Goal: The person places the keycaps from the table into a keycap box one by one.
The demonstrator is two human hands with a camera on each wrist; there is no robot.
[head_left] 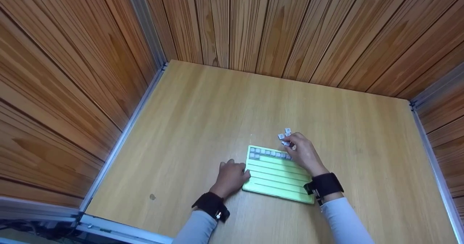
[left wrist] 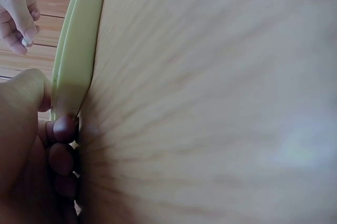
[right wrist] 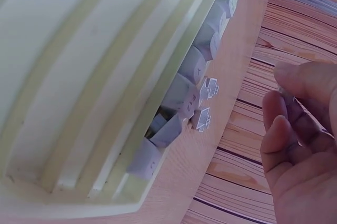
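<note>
A light green ridged tray lies on the table, with small grey-white keycaps lined up along its far edge and a couple more starting a second row. My left hand grips the tray's left side, thumb on the rim and fingertips low against the wall in the left wrist view. Over the tray's far right part, my right hand pinches a small pale keycap between thumb and forefinger, mostly hidden by the fingers. Several loose keycaps lie just past the tray, beside those fingertips.
The wooden table extends around the tray, with a small dark mark at its left front. Wood-panelled walls and metal frame rails bound it at the back and sides.
</note>
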